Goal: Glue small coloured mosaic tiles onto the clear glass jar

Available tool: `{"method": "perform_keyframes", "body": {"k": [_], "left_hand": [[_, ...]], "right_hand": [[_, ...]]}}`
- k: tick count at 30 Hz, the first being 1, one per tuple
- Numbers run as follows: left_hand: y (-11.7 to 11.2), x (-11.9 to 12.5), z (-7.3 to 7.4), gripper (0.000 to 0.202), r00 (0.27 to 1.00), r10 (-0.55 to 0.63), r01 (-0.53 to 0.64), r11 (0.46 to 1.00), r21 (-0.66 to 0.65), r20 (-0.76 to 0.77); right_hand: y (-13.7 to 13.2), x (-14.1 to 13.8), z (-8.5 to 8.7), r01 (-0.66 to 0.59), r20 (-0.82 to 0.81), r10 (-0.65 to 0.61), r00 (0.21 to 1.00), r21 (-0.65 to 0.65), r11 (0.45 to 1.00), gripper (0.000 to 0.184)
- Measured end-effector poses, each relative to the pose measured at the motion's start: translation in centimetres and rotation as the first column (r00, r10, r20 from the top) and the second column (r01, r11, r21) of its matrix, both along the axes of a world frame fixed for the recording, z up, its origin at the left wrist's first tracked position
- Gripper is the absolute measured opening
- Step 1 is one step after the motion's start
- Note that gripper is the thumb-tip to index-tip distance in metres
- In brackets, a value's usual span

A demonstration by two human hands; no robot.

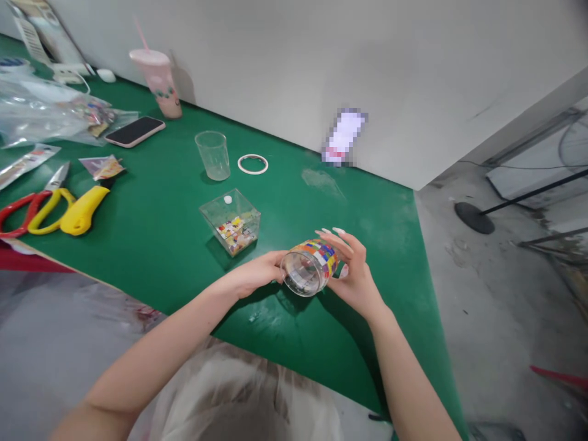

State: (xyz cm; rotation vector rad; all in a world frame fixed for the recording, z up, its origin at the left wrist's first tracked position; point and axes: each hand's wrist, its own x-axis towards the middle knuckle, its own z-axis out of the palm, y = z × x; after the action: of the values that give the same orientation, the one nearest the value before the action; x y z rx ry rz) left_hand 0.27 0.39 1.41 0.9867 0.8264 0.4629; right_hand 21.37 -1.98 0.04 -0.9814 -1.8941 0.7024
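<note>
A clear glass cup [309,267] lies tilted on its side between my hands, its mouth toward me, its outside covered with small coloured mosaic tiles. My left hand [255,274] grips its left side with curled fingers. My right hand [351,269] cradles its right side, long-nailed fingers laid over the tiles. Just beyond them stands a clear square box [231,219] with several loose coloured tiles inside.
On the green table [160,226]: an empty clear cup [213,154], a white tape ring [252,163], a pink tumbler with straw [159,81], a phone [135,131], plastic bags [41,110], red and yellow scissors [34,208], a yellow cutter [82,211]. The table's edge and concrete floor lie right.
</note>
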Motion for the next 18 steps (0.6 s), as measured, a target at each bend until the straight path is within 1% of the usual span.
{"method": "perform_keyframes", "body": {"k": [3,9,15,18], "left_hand": [[-0.01,-0.08,0.05,0.047,1.0,-0.001,0.001,1.0,0.026,-0.029],[0.02,-0.13,-0.27,0.046,0.998,0.01,-0.009,1.0,0.027,-0.06],[-0.03,-0.17,-0.13,0.047,0.998,-0.048,0.051,0.996,0.073,-0.05],[0.0,-0.17,-0.19,0.047,0.998,-0.055,0.058,0.994,0.088,-0.039]], "right_hand": [[-0.02,0.04,0.18,0.011,0.004,-0.011,1.0,0.0,1.0,0.072],[0.01,0.25,0.36,0.025,0.05,-0.024,0.998,-0.018,1.0,0.073],[-0.03,0.44,0.51,0.022,0.079,-0.02,0.997,-0.024,0.999,0.073],[-0.11,0.47,0.66,0.026,0.094,-0.022,0.995,-0.043,0.999,0.073]]}}
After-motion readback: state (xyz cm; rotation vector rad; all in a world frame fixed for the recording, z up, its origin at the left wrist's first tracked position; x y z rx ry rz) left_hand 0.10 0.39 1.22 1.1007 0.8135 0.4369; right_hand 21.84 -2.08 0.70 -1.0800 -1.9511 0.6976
